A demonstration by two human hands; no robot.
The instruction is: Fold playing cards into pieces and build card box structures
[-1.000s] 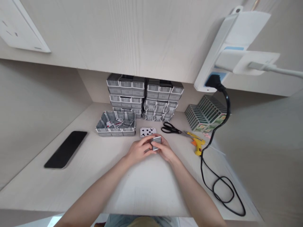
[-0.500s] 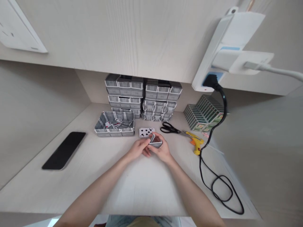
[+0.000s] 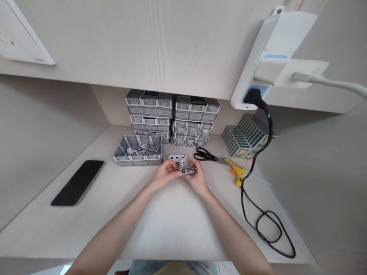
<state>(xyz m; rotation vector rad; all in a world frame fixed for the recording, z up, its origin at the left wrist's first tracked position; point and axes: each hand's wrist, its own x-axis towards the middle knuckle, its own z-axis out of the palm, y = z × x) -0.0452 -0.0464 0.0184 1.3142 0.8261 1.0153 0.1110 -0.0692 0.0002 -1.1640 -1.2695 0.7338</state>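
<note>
A folded playing card (image 3: pixel 187 169), its printed face with black pips showing, is held between both hands at the middle of the desk. My right hand (image 3: pixel 197 177) grips its right side. My left hand (image 3: pixel 166 173) pinches at the card's left part, where a flap stands up. Just behind, a playing card (image 3: pixel 173 157) lies face up on the desk, partly covered by the hands. An open box made of grey-backed cards (image 3: pixel 139 161), with folded pieces inside, stands behind and left of my left hand.
Stacked card boxes (image 3: pixel 172 110) stand at the back. Black scissors (image 3: pixel 205 154), a yellow glue gun (image 3: pixel 238 172) with a looping black cable (image 3: pixel 267 214) and green-striped blocks (image 3: pixel 243 137) are right. A black phone (image 3: pixel 78 183) lies left.
The held card has turned from its grey patterned back to its printed face. My left hand has shifted slightly left and up, with its fingers now curled above the card's left side.
</note>
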